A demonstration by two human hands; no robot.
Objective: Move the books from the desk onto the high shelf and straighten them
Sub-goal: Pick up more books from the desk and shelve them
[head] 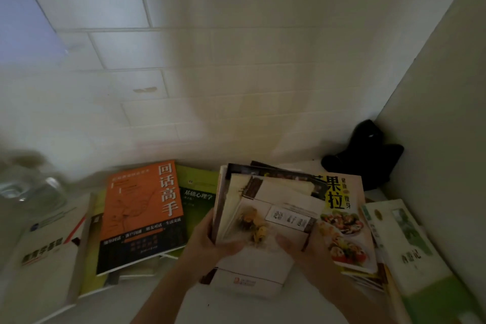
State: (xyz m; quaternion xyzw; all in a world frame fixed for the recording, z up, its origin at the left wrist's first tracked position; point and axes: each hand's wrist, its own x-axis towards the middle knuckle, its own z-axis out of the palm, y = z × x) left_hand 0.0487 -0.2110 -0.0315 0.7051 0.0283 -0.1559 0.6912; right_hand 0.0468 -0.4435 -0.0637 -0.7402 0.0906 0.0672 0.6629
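Several books lie spread on a white worktop (163, 294) against a tiled wall (210, 60). From the left: a clear glass vessel (29, 187), blurred; a white book (44, 250) lying flat; an orange-covered book (143, 216) resting on a green-edged one; a green psychology textbook (197, 192) partly under it. At centre both forearms reach forward from the lower edge. The left hand (210, 242) grips the left edge of a small stack of cookbooks (263, 208), its fingers curled under and thumb on top. The right hand (302, 247) holds the stack's near right corner, its thumb pressed on the top cover. The stack tilts up from the worktop, over a flat white book (249, 279). Beneath its right side lies a salad cookbook (344, 221). Further right a green-and-white book (410, 250) lies beside the side wall. A black soft object (365, 155) sits in the far corner.
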